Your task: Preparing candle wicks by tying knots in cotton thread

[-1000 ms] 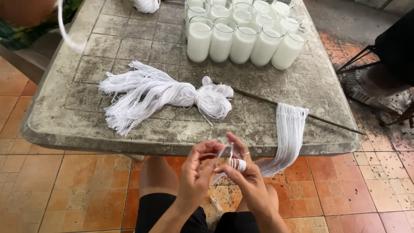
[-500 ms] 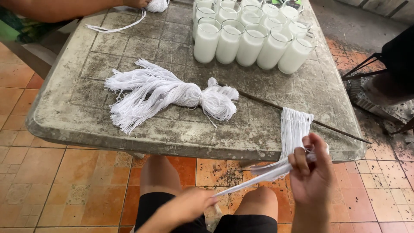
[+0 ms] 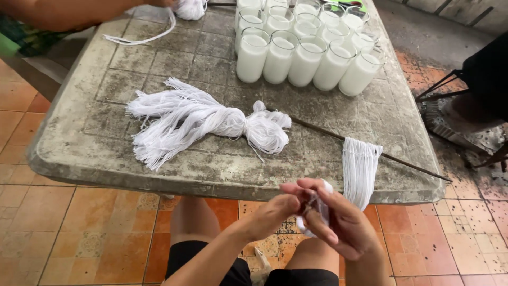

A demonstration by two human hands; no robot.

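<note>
White string (image 3: 316, 209) is gripped between the left hand (image 3: 275, 212) and right hand (image 3: 338, 222) below the near bench (image 3: 222, 175) edge. A few strands (image 3: 360, 169) are hung on the rod (image 3: 407, 163); the far larger bundle (image 3: 206, 122) lies unused. Filled glasses (image 3: 301, 58) are massed beyond.

Both hands are met just below the table edge, above bare knees. Left hand (image 3: 278, 211) is reached in from lower left, fingertips pinched together. Right hand (image 3: 338, 222) is cupped palm-down, fingers curled, touching the left fingertips.
</note>
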